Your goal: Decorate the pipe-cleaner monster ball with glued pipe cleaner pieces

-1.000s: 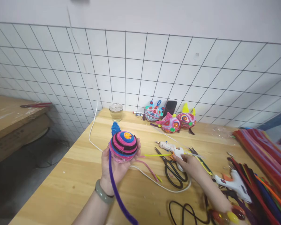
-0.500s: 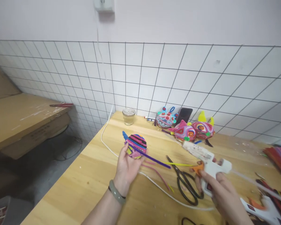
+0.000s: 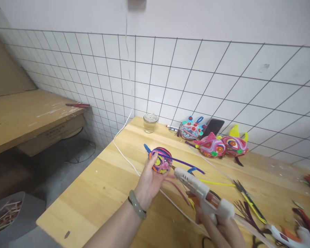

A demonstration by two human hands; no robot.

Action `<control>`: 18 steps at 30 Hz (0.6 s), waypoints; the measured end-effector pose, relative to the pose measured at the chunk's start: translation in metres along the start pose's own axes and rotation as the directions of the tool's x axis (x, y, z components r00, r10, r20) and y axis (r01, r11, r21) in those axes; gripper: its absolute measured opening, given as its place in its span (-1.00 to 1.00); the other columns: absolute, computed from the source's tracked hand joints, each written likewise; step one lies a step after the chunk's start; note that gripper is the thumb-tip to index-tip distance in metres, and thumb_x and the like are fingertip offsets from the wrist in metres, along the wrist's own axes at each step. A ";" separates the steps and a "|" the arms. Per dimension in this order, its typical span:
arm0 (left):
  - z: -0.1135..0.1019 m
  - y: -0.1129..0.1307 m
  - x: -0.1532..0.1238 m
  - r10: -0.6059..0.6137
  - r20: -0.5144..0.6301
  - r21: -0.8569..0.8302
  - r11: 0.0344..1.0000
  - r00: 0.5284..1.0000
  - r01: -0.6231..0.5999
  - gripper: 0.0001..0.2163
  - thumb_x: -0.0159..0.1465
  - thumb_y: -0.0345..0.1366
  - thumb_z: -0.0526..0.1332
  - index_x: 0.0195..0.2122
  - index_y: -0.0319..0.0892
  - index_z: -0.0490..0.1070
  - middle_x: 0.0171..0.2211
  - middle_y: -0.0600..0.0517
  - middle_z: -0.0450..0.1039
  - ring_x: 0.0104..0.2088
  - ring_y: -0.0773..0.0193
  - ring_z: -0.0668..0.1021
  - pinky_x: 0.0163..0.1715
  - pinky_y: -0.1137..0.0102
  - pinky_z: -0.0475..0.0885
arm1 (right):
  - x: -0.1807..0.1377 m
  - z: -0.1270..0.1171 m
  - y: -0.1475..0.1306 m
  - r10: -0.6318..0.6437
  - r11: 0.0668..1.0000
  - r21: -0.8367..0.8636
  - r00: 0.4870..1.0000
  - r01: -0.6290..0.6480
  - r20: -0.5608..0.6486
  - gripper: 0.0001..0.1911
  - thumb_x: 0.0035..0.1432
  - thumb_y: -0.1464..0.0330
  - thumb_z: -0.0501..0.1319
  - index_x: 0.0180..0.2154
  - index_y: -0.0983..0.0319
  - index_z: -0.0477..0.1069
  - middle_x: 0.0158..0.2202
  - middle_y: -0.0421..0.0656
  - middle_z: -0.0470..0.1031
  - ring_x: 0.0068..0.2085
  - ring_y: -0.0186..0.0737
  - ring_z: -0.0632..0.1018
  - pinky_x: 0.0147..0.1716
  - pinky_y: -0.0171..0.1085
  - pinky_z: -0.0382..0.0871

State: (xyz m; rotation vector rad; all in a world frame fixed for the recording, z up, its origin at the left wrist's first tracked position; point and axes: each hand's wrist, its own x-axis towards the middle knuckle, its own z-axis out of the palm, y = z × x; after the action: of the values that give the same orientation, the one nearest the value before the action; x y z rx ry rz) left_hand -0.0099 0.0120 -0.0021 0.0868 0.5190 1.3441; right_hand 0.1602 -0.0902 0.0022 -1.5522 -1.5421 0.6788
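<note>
My left hand point(image 3: 151, 175) is closed around a small round ornament point(image 3: 161, 162) covered in coloured fuzzy strips, with a blue tuft at its upper left. A long purple pipe cleaner point(image 3: 188, 164) runs from the ornament out to the right. In my right hand point(image 3: 214, 224) is a white glue gun point(image 3: 196, 184) with an orange trigger, its nozzle pointing left at the ornament's right side. The nozzle tip is very close to the ornament; whether they touch I cannot tell. A clear glue stick trails from the gun's rear.
Finished-looking ornaments point(image 3: 213, 148) and a phone point(image 3: 214, 127) stand along the wall. A glass of liquid point(image 3: 150, 123) is at the back corner. A white cord point(image 3: 124, 156) crosses the table. Right lie a yellow-handled tool point(image 3: 253, 206) and another glue gun point(image 3: 281, 236). A grey bin point(image 3: 18, 220) stands lower left.
The glue gun has moved left and down to the ornament, its nozzle now beside it. My left hand has turned the ornament, showing more of its yellow and pink side. The camera view has shifted.
</note>
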 end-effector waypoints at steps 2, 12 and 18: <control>-0.001 -0.001 0.000 0.005 0.003 0.013 1.000 1.000 -0.005 -0.78 0.09 -0.21 0.32 -0.25 -0.11 0.40 -0.27 -0.02 0.53 -0.22 0.17 0.56 -0.20 0.24 0.44 | 0.001 0.007 0.000 -0.078 0.996 -0.048 0.997 0.076 -0.026 -0.59 0.09 0.12 0.18 -0.07 0.17 0.40 -0.19 -0.02 0.55 -0.21 0.00 0.56 -0.17 -0.15 0.46; 0.006 -0.003 -0.004 0.087 -0.003 0.094 0.992 0.996 -0.086 -0.68 0.00 -0.23 0.38 -0.26 -0.15 0.35 -0.35 0.04 0.51 -0.34 0.24 0.56 -0.30 0.31 0.45 | 0.016 0.011 -0.006 -0.331 0.939 -0.087 0.943 0.332 0.026 -0.59 0.17 0.25 0.16 0.05 0.17 0.29 -0.05 -0.04 0.52 -0.11 -0.12 0.58 -0.15 -0.31 0.48; 0.006 -0.004 -0.003 0.115 -0.019 0.101 0.988 0.993 -0.113 -0.69 0.03 -0.30 0.37 -0.23 -0.13 0.32 -0.33 0.06 0.47 -0.33 0.31 0.54 -0.29 0.38 0.42 | 0.024 0.006 0.001 -0.378 0.902 -0.192 0.922 0.387 0.086 -0.63 0.20 0.28 0.12 0.05 0.19 0.29 -0.11 -0.06 0.57 -0.17 -0.16 0.60 -0.20 -0.37 0.49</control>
State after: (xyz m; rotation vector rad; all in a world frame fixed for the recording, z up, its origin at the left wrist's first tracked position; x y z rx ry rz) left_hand -0.0041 0.0095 0.0027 0.1845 0.6099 1.4319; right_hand 0.1580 -0.0655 0.0024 -1.3237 -1.9340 0.3407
